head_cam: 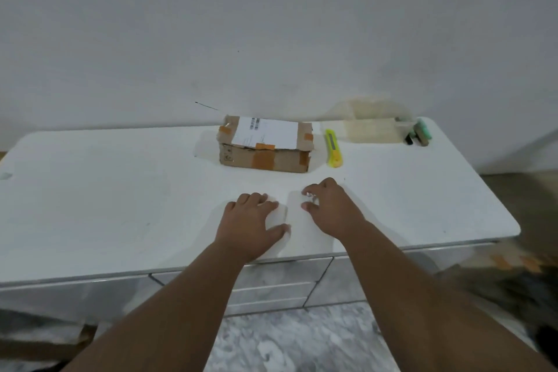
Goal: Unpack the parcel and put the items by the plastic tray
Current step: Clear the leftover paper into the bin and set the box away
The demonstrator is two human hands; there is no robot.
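The parcel point(265, 145), a brown cardboard box with orange-brown tape and a white barcode label, sits shut at the table's middle back. To its right at the back lies the clear plastic tray point(370, 128), faint against the wall. My left hand point(252, 220) rests flat, fingers apart, on a white flat piece point(276, 214) near the front edge. My right hand point(332, 208) lies beside it on another white flat piece point(305, 226), fingers curled around something small and glinting that I cannot identify. Both hands are well short of the parcel.
A yellow utility knife point(333, 148) lies just right of the parcel. A green and a dark marker-like item point(418, 134) lie at the tray's right end. The white table point(120, 190) has a rounded right corner; drawers and a marble floor lie below its front edge.
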